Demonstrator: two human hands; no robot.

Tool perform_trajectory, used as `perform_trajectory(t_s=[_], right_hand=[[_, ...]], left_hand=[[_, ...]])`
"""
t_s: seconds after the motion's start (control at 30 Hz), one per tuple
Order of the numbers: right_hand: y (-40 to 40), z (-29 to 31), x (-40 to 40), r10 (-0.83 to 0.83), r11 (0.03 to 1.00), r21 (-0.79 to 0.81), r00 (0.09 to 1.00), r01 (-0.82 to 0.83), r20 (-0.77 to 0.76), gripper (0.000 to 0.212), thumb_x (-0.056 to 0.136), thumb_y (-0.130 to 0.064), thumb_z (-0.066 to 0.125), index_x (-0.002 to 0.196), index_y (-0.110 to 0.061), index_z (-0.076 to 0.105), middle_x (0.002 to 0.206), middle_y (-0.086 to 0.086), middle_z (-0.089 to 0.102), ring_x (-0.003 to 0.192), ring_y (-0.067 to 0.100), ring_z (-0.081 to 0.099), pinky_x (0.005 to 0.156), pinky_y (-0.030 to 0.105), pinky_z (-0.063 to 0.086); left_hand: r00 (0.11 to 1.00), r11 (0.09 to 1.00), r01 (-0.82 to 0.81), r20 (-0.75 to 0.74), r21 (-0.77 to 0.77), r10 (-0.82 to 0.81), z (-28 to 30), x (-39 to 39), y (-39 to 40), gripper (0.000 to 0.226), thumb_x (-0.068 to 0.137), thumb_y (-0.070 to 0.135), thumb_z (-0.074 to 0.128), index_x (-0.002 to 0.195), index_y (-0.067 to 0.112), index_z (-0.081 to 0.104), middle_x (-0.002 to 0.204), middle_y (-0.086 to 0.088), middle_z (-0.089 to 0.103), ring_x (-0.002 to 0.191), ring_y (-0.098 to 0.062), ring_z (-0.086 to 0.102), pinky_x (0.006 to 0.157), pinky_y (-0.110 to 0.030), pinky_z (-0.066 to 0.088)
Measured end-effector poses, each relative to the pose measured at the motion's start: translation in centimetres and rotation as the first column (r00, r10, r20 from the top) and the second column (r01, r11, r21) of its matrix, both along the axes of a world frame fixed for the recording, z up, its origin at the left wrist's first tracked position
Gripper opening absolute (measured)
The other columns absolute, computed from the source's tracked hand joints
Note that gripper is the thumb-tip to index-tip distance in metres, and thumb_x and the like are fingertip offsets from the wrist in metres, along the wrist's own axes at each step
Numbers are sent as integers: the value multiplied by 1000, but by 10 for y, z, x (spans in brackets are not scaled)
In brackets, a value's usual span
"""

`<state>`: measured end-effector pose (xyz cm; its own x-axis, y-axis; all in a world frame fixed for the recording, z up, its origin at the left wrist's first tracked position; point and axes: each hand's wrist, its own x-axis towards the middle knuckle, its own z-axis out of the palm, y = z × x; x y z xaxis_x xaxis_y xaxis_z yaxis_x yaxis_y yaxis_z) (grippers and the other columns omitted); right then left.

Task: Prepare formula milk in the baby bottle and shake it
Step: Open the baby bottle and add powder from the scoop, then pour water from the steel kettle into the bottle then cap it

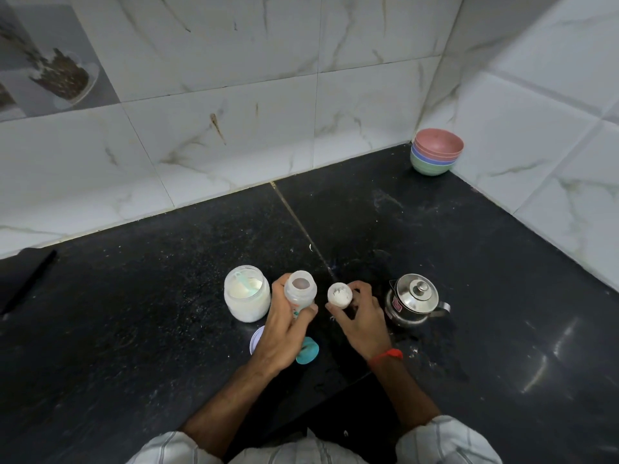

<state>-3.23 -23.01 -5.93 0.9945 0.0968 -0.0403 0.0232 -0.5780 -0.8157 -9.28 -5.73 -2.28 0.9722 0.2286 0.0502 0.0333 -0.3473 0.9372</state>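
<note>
My left hand (284, 333) grips an open, clear baby bottle (300, 289), upright on the black counter (134, 329). Just right of it my right hand (360, 316) holds a small white cup (339, 295) with a little white powder inside, mouth turned up toward me. An open jar of white formula powder (247, 293) with a pale scoop resting in it stands left of the bottle. A small steel kettle (414, 299) with its lid on stands right of my right hand. A teal bottle cap (308, 350) lies below my left hand.
A white round lid (257, 339) lies partly under my left wrist. Stacked coloured bowls (435, 152) sit in the far right corner against the tiled walls. A dark flat object (23, 279) lies at the left edge. Powder specks dust the counter.
</note>
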Motion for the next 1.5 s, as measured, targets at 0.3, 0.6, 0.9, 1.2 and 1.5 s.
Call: perform_trajectory(t_s=[0.3, 0.6, 0.9, 1.2, 1.5], right_hand=[[1, -22, 5, 20, 956, -290, 999, -33, -48, 61, 84, -61, 70, 132, -30, 47, 139, -2, 56, 134, 25, 40, 108, 43, 30], [-19, 23, -16, -168, 985, 65, 802, 159, 573, 27, 97, -26, 66, 120, -12, 66, 113, 2, 65, 93, 9, 59, 77, 37, 57], [-120, 10, 15, -585, 802, -87, 807, 590, 84, 57, 93, -63, 46, 119, -15, 63, 131, 20, 54, 125, 44, 47, 106, 58, 36], [-129, -14, 9, -500, 786, 349, 856, 511, -130, 58, 84, -75, 61, 70, -20, 50, 86, 13, 60, 79, 20, 57, 81, 46, 51], [-130, 6, 6, -391, 644, 643, 901, 413, -187, 52, 76, -64, 78, 86, -17, 57, 86, 12, 56, 84, 26, 54, 79, 46, 45]], left_hand=[[1000, 1000, -19, -15, -15, 19, -3, -1, 4, 57, 87, 54, 69, 136, 40, 44, 132, 17, 57, 127, -7, 57, 105, -43, 53], [1000, 999, -15, -8, -33, 15, -6, -3, -4, 50, 93, 40, 73, 135, 40, 47, 128, 19, 60, 123, -4, 59, 101, -34, 53], [999, 999, 22, 39, -40, -20, 0, -5, -25, 47, 94, 22, 75, 132, 31, 49, 122, 25, 60, 117, 2, 60, 87, -14, 50], [997, 997, 59, 48, -47, -56, -3, -4, -45, 52, 89, 44, 74, 134, 36, 49, 131, 17, 61, 127, -17, 59, 106, -36, 50], [997, 997, 68, 28, -38, -67, -4, -5, -63, 52, 92, 36, 77, 135, 38, 50, 133, 15, 62, 127, -14, 59, 109, -39, 50]])
